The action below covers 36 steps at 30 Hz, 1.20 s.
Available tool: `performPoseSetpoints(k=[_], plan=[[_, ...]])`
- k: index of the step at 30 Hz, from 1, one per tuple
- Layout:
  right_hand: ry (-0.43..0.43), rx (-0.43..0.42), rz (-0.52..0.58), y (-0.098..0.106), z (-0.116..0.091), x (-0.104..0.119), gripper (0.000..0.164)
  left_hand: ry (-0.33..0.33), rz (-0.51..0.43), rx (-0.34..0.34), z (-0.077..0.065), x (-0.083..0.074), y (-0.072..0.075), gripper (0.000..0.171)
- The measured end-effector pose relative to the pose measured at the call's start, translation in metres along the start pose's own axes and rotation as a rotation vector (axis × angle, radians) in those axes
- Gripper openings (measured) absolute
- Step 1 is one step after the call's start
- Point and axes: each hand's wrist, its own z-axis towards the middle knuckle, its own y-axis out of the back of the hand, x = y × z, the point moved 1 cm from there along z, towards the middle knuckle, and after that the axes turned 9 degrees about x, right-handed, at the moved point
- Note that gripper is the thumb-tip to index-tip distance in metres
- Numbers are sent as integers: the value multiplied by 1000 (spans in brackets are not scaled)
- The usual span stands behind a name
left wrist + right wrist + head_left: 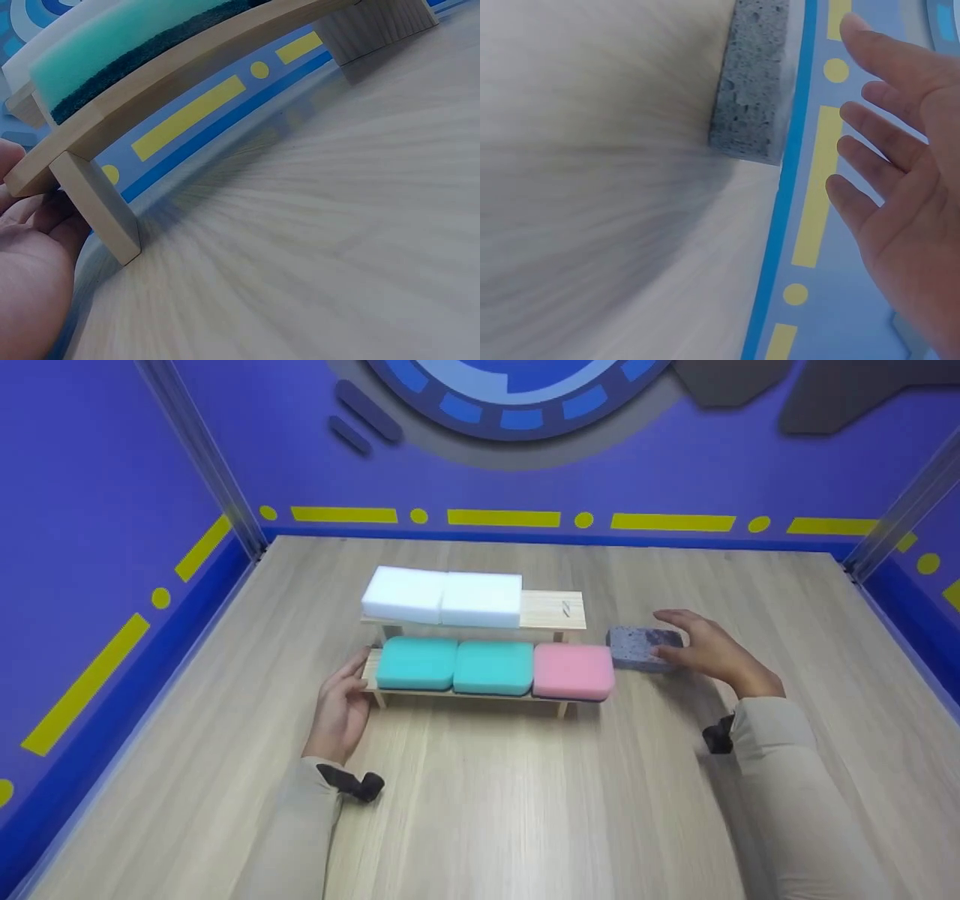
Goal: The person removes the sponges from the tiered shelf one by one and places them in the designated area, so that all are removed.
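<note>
A two-tier wooden rack stands mid-table. My left hand grips the left end of its lower tier; in the left wrist view the wooden board sits between thumb and fingers. On that tier two turquoise sponges and a pink sponge lie in a row, dark scouring side down. The upper tier bears two white sponge blocks. Right of the rack a grey, speckled, porous block lies on the table. Above its right end hovers my right hand, fingers spread, apart from the block in the right wrist view.
The upper tier's right end shows bare wood with a small dark mark. Blue panels with yellow dashes wall the wooden table at the back and both sides. A metal post stands at the back left corner.
</note>
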Motion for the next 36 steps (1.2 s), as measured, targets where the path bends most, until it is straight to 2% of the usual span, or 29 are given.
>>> performPoseSetpoints(k=[8,21,28,36], plan=[[-1,-21,-6,7,-2,9,65,-11,-24,4,0,0,0,66],[108,-77,-30,20,-3,33,62,-11,-21,12,-1,0,-1,65],[131,-96,-44,24,0,52,64,-5,21,24,0,0,-1,66],[126,-81,-35,26,10,82,67,-6,-4,12,0,0,0,65]])
